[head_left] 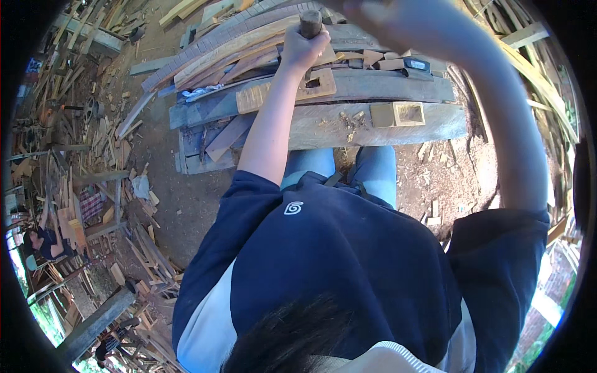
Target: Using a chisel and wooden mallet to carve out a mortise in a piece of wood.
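Observation:
My left hand [303, 48] is closed round an upright dark wooden tool handle [310, 22] near the top middle; the tool's lower part is partly hidden by the hand. Just below it lies a light wooden piece [249, 101] with a dark rectangular cutout at its right end. My right hand [392, 23] is raised at the top edge to the right, smeared by motion; what it holds, if anything, is unclear. A small block with a rectangular recess [382, 115] sits on a weathered plank [435, 124], among shavings.
Long curved boards [211, 46] and offcuts are stacked across the bench. A blue crumpled item [199, 93] lies among them. Scrap wood covers both sides of the dirt floor [149, 124]. Another person [46, 244] is at the far left, among timber. My legs are against the bench's near side.

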Action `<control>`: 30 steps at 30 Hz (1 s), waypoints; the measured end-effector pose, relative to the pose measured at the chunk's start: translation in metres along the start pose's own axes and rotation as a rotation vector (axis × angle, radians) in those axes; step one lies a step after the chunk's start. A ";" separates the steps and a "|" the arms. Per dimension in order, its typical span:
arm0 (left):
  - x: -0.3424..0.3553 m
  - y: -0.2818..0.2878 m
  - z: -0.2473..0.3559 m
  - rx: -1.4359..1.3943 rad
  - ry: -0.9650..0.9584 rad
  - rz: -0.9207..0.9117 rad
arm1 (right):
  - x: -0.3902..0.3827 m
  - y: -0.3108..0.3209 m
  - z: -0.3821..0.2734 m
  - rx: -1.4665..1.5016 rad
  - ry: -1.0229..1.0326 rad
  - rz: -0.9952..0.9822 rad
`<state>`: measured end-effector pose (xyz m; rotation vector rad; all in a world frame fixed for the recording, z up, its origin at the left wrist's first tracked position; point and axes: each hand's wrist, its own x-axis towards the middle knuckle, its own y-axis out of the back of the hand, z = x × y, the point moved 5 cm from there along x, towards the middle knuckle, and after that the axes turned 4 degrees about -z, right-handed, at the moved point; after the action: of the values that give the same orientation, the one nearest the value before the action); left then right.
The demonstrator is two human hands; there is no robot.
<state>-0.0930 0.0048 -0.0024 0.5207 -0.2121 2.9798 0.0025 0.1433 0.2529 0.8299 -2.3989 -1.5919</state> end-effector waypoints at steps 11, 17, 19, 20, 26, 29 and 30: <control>-0.003 0.008 0.001 -0.109 -0.033 0.016 | 0.016 -0.021 0.017 -0.037 -0.093 -0.096; -0.003 0.011 -0.003 -0.120 -0.079 0.022 | 0.002 0.012 0.010 -0.079 0.234 0.736; -0.006 0.006 -0.008 -0.123 -0.073 0.025 | 0.023 -0.030 0.023 -0.226 0.109 0.472; -0.008 0.002 -0.011 -0.144 -0.081 0.034 | 0.032 -0.053 0.029 -0.288 0.175 0.275; -0.021 0.007 -0.012 -0.111 -0.050 0.082 | 0.012 -0.022 0.046 0.208 0.182 0.134; -0.026 0.010 -0.001 -0.174 -0.069 0.140 | -0.030 0.014 0.031 0.251 0.197 0.549; -0.027 0.012 0.006 -0.180 -0.103 0.183 | -0.038 0.016 0.038 0.229 0.186 0.653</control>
<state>-0.0674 -0.0103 -0.0073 0.6658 -0.5603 3.0677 0.0127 0.1981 0.2577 0.1604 -2.3841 -0.9612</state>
